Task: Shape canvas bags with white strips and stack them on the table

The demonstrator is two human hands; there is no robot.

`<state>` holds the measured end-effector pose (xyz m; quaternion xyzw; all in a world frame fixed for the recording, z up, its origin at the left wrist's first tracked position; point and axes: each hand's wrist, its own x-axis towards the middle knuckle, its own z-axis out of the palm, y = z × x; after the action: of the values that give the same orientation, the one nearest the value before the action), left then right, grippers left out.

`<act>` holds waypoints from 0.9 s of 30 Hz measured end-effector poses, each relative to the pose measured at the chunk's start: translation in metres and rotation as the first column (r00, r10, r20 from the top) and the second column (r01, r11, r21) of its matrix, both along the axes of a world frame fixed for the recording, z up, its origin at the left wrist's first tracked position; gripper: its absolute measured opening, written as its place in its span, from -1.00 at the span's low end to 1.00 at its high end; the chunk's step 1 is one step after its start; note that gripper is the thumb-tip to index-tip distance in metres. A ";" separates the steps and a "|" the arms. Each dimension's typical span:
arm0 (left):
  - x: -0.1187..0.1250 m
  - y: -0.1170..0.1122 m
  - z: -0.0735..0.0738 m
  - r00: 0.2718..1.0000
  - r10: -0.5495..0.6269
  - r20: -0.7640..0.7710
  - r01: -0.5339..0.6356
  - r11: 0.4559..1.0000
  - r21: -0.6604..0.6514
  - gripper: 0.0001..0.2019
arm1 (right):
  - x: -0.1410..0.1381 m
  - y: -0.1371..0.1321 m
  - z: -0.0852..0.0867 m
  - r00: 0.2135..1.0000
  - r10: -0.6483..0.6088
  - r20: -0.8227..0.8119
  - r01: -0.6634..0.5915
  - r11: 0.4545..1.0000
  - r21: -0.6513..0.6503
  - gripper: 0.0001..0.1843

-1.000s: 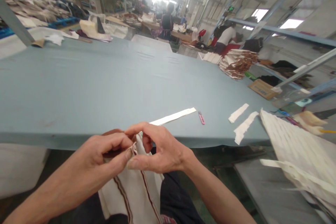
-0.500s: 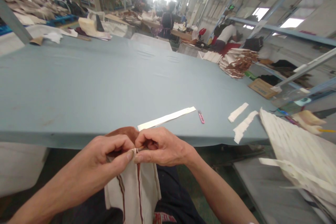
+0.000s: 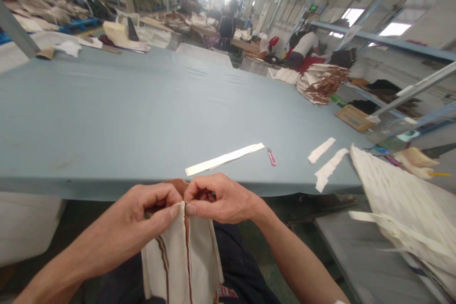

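Note:
Both hands pinch the top edge of a cream fabric piece [image 3: 174, 256] with brown seam lines, which hangs down over my lap. My left hand [image 3: 151, 211] is closed on it just left of the middle seam. On the other side of that seam, my right hand [image 3: 217, 199] grips it between thumb and forefinger. A bit of brown material [image 3: 177, 183] shows behind the hands at the table edge. Just beyond them lies a long white strip [image 3: 224, 158], with pink-handled thread snips [image 3: 271, 156] at its right end.
The blue-green covered table [image 3: 117, 114] stretches ahead. Two pale scraps [image 3: 331, 169] lie to the right, by a stack of cream strips [image 3: 392, 190]. Farther back are a pile of cream and brown pieces [image 3: 320, 83] and a cardboard box [image 3: 354, 118]. People [image 3: 226, 26] work in the background.
The fabric's middle seam has opened slightly near the fingers, showing more brown inside. Less of the brown material shows behind my hands. Both hands keep their pinch.

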<state>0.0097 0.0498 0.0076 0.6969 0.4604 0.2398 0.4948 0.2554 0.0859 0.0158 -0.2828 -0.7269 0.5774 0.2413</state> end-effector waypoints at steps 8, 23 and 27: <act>0.006 0.004 -0.010 0.996 0.020 0.087 -0.009 0.993 -0.117 -0.48 | -0.002 -0.002 -0.011 0.999 -0.035 0.036 0.032 0.994 0.101 -0.77; 0.003 0.004 0.001 0.990 -0.040 -0.132 0.057 0.990 0.128 -0.52 | -0.004 -0.003 -0.007 0.991 -0.080 0.107 0.066 0.990 0.125 -0.81; 0.005 -0.001 -0.003 0.978 0.025 -0.207 0.052 0.933 0.357 -0.62 | -0.005 -0.004 -0.003 0.975 -0.129 0.180 0.083 0.967 0.239 -0.86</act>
<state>0.0151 0.0488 0.0048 0.8002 0.4532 0.2423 0.3092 0.2499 0.0819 0.0126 -0.3465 -0.7928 0.4451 0.2311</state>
